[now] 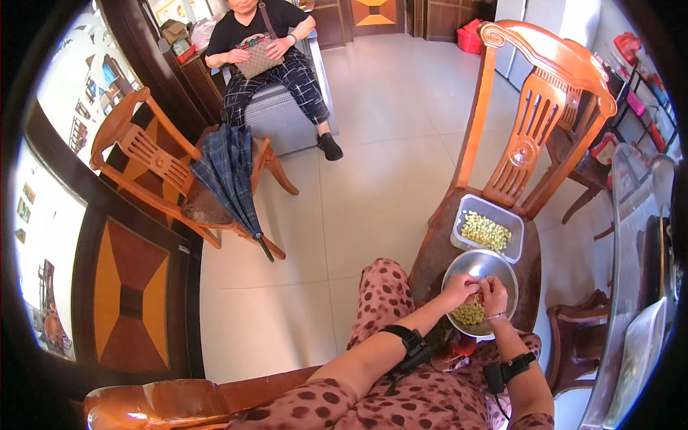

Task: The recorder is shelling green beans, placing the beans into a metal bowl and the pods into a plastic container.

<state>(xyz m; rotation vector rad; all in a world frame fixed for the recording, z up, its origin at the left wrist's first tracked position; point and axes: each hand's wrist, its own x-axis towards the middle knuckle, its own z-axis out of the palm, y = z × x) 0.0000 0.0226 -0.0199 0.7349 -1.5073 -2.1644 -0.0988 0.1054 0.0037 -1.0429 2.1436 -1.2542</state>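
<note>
Over a round metal bowl [503, 266], my left hand [459, 292] and my right hand [494, 295] meet fingertip to fingertip. Both are closed in a pinch; whatever lies between the fingers is too small to make out. Green beans [469, 313] lie in the lower part of the bowl, partly hidden by my hands. Just beyond the bowl stands a clear rectangular plastic container [517, 247] with pale green beans [486, 231] spread over its bottom. Bowl and container both rest on the seat of a wooden chair [529, 290] in front of me.
The chair's carved backrest [522, 154] rises behind the container. A glass-topped table [622, 236] stands close on the right. At left, a folded plaid umbrella [228, 172] lies on another wooden chair [154, 154]. A seated person [251, 86] holds a handbag [258, 59] at the far left.
</note>
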